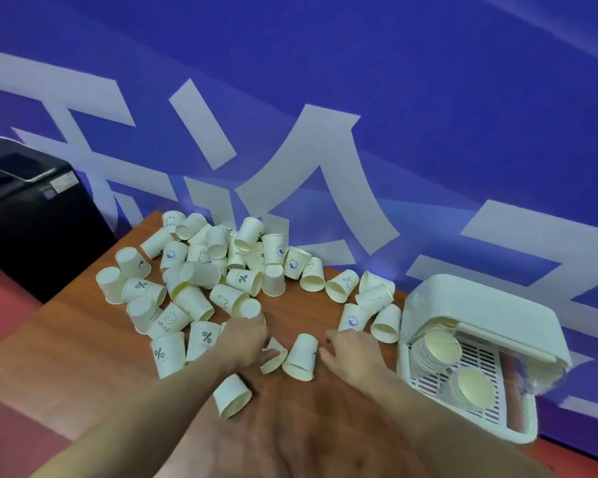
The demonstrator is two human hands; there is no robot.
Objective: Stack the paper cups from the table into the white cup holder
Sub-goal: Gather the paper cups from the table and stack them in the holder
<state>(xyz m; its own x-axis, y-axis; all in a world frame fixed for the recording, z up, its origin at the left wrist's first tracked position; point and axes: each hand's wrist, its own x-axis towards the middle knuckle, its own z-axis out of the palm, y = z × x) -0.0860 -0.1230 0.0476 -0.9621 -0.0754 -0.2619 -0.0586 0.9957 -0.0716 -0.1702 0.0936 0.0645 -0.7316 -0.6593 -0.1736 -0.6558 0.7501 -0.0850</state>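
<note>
Several pale paper cups [201, 270] lie scattered across the brown table [308, 419], most of them tipped over or upside down. My left hand [246, 339] reaches in from below, and its fingers curl over a small tipped cup [276, 357]. To its right, my right hand [346, 353] has relaxed fingers touching the side of an upside-down cup [301, 357]. Another upside-down cup [232, 395] stands beside my left forearm. The white cup holder [491, 315] sits at the table's right end with its lid raised. Two stacks of cups [435, 350] lie on its slotted tray.
A black machine [25, 208] stands off the table's far left corner. A blue banner with white characters [325, 132] runs right behind the table. Red floor [0, 305] shows to the left. A few more cups [377, 305] lie between my right hand and the holder.
</note>
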